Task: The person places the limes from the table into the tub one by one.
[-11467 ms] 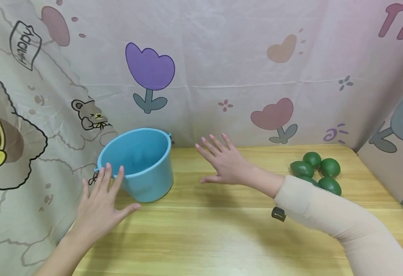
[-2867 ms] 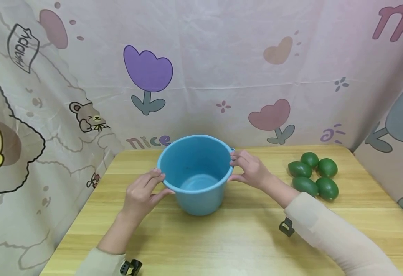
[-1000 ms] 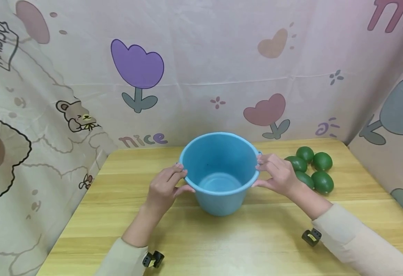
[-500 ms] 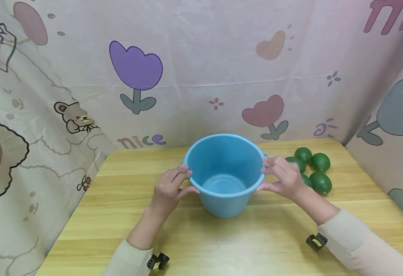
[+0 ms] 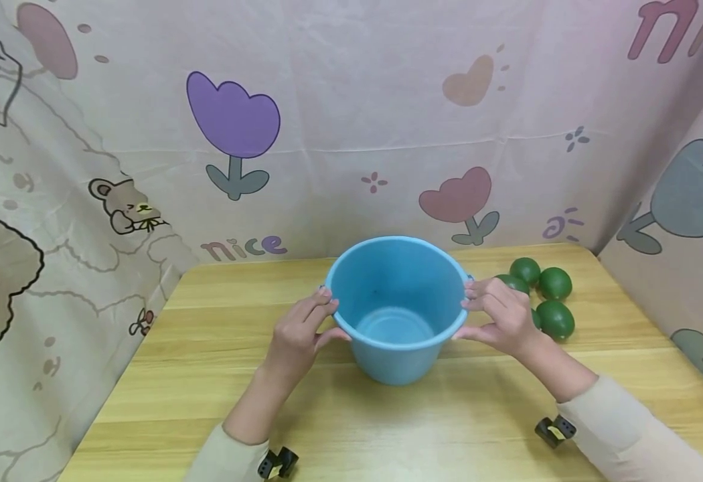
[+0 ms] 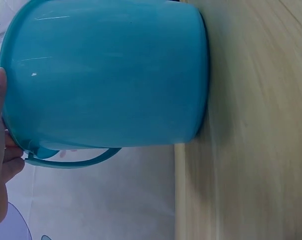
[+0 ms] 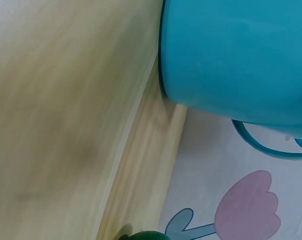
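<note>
A light blue plastic bucket (image 5: 395, 365) stands upright on the wooden table, and its inside looks bare. My left hand (image 5: 297, 335) grips the rim on the left, thumb on the near outer side and fingertips over the edge. On the opposite side my right hand (image 5: 502, 314) pinches the rim beside the handle lug. The bucket's handle (image 6: 76, 164) hangs down along the far side in the left wrist view. In the right wrist view the bucket wall (image 7: 240, 60) fills the upper right, and the hand itself is out of that frame.
Several dark green fruits, like limes or avocados (image 5: 555, 319), lie at the right back of the table (image 5: 207, 375), partly behind my right hand. A printed cloth (image 5: 339, 100) hangs behind the table and along both sides.
Both hands took hold of the bucket at the left and brought it to the table's middle. Over the last second it shifted slightly right; in the last half second it barely moves.
</note>
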`<state>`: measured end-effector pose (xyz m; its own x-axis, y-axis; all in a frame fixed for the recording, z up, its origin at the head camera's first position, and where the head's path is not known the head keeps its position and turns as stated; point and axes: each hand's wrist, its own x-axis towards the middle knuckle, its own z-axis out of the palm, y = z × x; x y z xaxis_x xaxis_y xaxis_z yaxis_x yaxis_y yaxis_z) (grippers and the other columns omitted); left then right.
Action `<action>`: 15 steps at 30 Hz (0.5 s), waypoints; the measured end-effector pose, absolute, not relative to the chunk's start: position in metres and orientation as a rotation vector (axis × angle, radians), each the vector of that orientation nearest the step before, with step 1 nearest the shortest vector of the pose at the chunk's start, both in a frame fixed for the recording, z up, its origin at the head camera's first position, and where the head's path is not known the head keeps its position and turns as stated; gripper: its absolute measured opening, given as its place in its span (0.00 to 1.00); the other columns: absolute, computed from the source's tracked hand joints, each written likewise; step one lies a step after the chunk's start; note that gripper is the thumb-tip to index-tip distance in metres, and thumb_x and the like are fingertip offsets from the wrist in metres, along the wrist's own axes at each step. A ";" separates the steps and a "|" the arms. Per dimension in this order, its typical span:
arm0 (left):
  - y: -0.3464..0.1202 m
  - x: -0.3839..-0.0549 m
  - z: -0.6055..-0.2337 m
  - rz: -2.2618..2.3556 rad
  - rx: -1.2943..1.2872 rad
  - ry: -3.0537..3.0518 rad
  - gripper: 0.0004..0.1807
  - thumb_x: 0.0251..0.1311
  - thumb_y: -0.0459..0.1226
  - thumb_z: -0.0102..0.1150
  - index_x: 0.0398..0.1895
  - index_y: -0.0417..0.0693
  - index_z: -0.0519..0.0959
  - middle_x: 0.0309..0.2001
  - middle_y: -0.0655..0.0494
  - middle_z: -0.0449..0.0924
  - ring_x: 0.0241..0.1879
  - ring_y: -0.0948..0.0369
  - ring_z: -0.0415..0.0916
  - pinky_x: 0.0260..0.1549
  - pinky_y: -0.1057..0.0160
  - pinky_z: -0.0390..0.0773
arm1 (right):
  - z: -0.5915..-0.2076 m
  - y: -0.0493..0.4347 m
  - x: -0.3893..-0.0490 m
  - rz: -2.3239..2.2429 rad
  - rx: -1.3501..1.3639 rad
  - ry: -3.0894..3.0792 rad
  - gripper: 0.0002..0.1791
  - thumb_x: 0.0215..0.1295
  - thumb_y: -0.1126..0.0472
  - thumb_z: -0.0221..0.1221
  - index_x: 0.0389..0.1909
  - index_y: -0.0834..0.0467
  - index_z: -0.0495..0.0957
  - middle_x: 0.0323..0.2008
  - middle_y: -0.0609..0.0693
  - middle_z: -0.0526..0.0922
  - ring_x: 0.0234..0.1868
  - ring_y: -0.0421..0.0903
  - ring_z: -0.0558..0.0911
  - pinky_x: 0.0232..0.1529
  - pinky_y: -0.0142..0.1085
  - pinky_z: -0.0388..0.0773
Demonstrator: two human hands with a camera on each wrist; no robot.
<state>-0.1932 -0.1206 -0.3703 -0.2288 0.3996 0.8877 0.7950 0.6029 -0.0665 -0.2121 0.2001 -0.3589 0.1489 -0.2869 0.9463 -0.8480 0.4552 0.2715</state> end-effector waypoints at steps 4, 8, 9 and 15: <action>-0.119 -0.191 -0.369 -0.481 -0.971 -1.859 0.32 0.58 0.57 0.46 0.35 0.34 0.81 0.37 0.41 0.84 0.41 0.47 0.83 0.41 0.56 0.83 | -0.358 0.202 -0.208 0.538 1.076 -1.415 0.36 0.56 0.34 0.56 0.15 0.66 0.73 0.18 0.58 0.76 0.19 0.55 0.78 0.16 0.46 0.79; -0.115 -0.189 -0.369 -0.474 -0.979 -1.846 0.32 0.57 0.56 0.46 0.35 0.34 0.81 0.36 0.42 0.84 0.41 0.48 0.83 0.41 0.56 0.83 | -0.355 0.203 -0.203 0.533 1.082 -1.414 0.36 0.56 0.34 0.56 0.14 0.66 0.72 0.18 0.59 0.76 0.19 0.55 0.78 0.16 0.44 0.78; -0.115 -0.189 -0.369 -0.474 -0.981 -1.838 0.32 0.57 0.56 0.47 0.35 0.33 0.81 0.36 0.42 0.84 0.41 0.48 0.83 0.41 0.57 0.83 | -0.354 0.204 -0.202 0.530 1.085 -1.414 0.36 0.56 0.34 0.56 0.14 0.66 0.72 0.18 0.59 0.76 0.19 0.54 0.78 0.16 0.44 0.78; -0.112 -0.186 -0.371 -0.489 -0.997 -1.809 0.31 0.57 0.56 0.49 0.35 0.33 0.82 0.36 0.42 0.84 0.40 0.48 0.83 0.41 0.57 0.84 | -0.350 0.203 -0.195 0.542 1.089 -1.378 0.35 0.56 0.35 0.56 0.14 0.66 0.71 0.16 0.58 0.74 0.19 0.53 0.76 0.14 0.42 0.76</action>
